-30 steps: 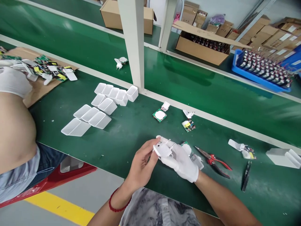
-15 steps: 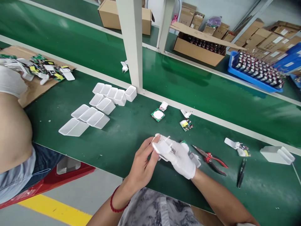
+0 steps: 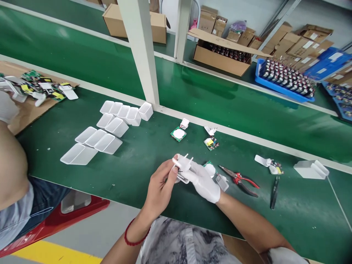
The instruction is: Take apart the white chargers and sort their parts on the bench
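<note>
Below the frame's centre, my left hand (image 3: pixel 161 185) and right hand (image 3: pixel 205 183) are gripping a plug (image 3: pixel 183 165). I'm apparently aligning it; proceeding is likely calling for steady pressure.

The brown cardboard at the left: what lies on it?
On the cardboard lie piled green circuit boards and white plastic pieces. Anything under these, or behind the co-worker's gloved hand, is hidden.

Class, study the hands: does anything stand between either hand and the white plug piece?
Nothing visible does except the white glove on the right hand; the bare left hand touches the white plug piece directly.
</note>
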`<state>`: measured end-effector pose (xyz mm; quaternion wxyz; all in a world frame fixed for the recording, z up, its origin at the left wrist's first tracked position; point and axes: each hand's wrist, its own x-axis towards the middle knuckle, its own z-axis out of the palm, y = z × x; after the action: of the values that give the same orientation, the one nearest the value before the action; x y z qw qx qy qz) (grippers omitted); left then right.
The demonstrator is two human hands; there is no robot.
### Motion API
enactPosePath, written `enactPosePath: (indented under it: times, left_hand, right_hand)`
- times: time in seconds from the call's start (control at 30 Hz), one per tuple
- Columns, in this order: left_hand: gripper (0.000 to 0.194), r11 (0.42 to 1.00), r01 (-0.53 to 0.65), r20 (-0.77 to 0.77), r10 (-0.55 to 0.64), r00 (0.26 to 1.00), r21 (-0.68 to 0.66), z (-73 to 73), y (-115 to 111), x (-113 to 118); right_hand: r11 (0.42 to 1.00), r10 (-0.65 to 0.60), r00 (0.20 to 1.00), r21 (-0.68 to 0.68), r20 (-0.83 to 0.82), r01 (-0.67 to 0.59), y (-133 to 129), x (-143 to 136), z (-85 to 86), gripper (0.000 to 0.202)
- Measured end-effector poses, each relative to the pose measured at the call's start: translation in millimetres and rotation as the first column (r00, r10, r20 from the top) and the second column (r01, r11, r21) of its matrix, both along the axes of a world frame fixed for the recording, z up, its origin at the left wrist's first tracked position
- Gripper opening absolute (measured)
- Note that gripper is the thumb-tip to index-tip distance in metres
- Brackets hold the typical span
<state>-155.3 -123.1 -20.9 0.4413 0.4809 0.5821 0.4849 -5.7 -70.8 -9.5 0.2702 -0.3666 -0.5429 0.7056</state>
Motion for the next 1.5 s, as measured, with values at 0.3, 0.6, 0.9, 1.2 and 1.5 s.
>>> enactPosePath:
  times: [0.3,0.6,0.9,1.2,1.5]
  left_hand:
    - [0.038,0.997,0.020,0.021,-0.018,1.000,-0.081,-5.7,4.4,5.9]
    - [0.038,0.996,0.036,-0.003,-0.036,0.999,-0.080,-1.3,7.1,9.1]
    - [0.047,0.993,0.059,-0.097,-0.069,0.993,-0.100,7.1,8.1,8.2]
    - [0.047,0.957,0.178,0.071,-0.198,0.978,0.227,15.4,-8.8,19.8]
    - [0.031,0.956,0.172,0.010,-0.180,0.984,0.238,13.1,-7.0,17.1]
  right_hand:
    - [0.997,-0.030,1.000,-0.078,-0.010,0.029,-3.8,10.9,-13.9,0.059]
    - [0.997,-0.043,0.997,-0.060,-0.070,0.039,-6.9,18.6,-15.1,0.060]
    - [0.896,-0.169,0.934,0.444,0.314,0.013,-8.1,29.5,-4.8,0.058]
    - [0.801,-0.411,0.836,-0.582,-0.363,0.141,2.1,35.1,3.1,0.041]
    - [0.831,-0.373,0.890,-0.521,-0.260,0.196,-4.1,27.4,0.4,0.048]
